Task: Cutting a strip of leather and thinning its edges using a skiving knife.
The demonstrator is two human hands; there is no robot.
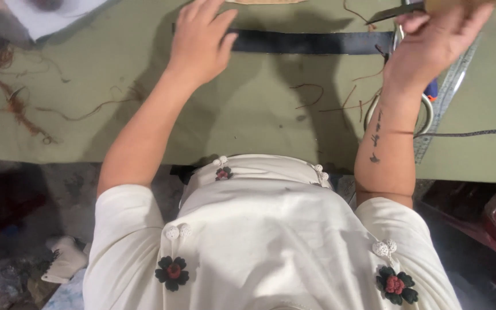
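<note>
Far left of the long flat black strap (311,42), at the corner of the olive-green cloth-covered table (248,126): a white flat sheet (53,17), plain, with no print to be made out. Below it, well left of the strap, loose brown thread scraps (18,109).

On the strap's left end: the left hand (202,40), palm down, fingers stretched out and slightly spread, pressing the end flat rather than gripping it. Best kept that way, with weight through the palm so the strap stays straight and cannot creep.

The strap itself across the far part of the table, running left to right between the two hands.

At the strap's right end: the right hand (434,43), raised, fingers curled closed around a dark pointed blade with a tan handle (394,11), its tip aimed left just above the strap. Judged wise: a low tool, steady strokes, and the point kept away from the pinning fingers.

Below the right end, under the wrist: metal scissors with looped handles (426,117), then a clear plastic ruler (452,92) lying slantwise.

No package, label or sign anywhere around the strap.
</note>
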